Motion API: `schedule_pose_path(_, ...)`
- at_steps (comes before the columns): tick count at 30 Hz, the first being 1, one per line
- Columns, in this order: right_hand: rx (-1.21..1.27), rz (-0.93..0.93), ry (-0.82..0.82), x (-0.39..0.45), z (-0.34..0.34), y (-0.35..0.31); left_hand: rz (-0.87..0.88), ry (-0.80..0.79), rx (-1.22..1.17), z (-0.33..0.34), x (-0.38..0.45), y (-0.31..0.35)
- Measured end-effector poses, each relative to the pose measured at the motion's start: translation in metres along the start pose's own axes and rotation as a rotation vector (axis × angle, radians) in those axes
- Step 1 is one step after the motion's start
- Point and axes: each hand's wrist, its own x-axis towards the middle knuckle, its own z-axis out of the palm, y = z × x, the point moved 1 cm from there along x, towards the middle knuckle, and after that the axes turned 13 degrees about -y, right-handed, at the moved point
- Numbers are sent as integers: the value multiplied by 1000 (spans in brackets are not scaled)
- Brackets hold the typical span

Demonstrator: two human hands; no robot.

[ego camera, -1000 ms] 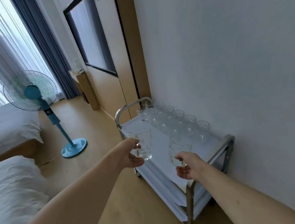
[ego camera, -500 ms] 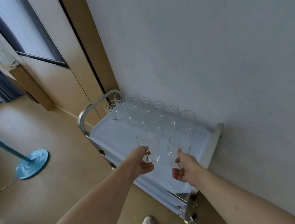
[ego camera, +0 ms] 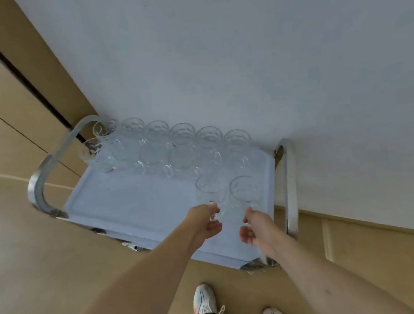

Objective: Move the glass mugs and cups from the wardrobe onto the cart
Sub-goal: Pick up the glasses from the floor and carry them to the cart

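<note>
Glass crowds the far edge of the cart point(ego camera: 135, 208): two rows of clear mugs and cups point(ego camera: 170, 147) stand against the wall from about ten o'clock round to one o'clock, close enough that several look to be touching. Two more are coming down just in front of them, at about one o'clock on the pale top. The left hand point(ego camera: 205, 223) pinches the handle of the left mug point(ego camera: 210, 190) between thumb and curled fingers; the right hand point(ego camera: 256, 227) holds the handle of the right mug point(ego camera: 245, 191) the same way, fingers curled under. The mugs stand side by side, near each other. The step in hand is the set-down. Whether their bases already rest on the top I cannot tell, since clear glass on a pale surface gives little away.

The next move, as I judge it, calls for a level lowering, then a loosening of both pinches and a straight pull back toward six o'clock, so that no handle knocks the row behind.

Half a second earlier the mugs were held higher and nearer the front edge; now both arms have reached further in, and the view has tipped downward, bringing a white shoe point(ego camera: 204, 298) in at six o'clock.
</note>
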Motion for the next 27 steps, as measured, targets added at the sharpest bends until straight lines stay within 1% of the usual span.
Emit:
schedule_pose_path(5, -21, -42, 14, 3, -5, 14, -23, -93, 45, -7, 20, -14)
schedule_pose_path(10, -90, -39, 130, 10, -10, 28, -37, -162, 167, -9, 34, -14)
schedule_pose_path(15, -91, -25, 174, 14, -13, 34, 0, -150, 285, -6, 49, -6)
schedule_pose_path(21, -78, -19, 218, 19, -13, 28, -10, -156, 278, 0, 61, -2)
schedule_pose_path(27, -155, -20, 248, 25, -15, 27, -16, -109, 317, -2, 70, 7)
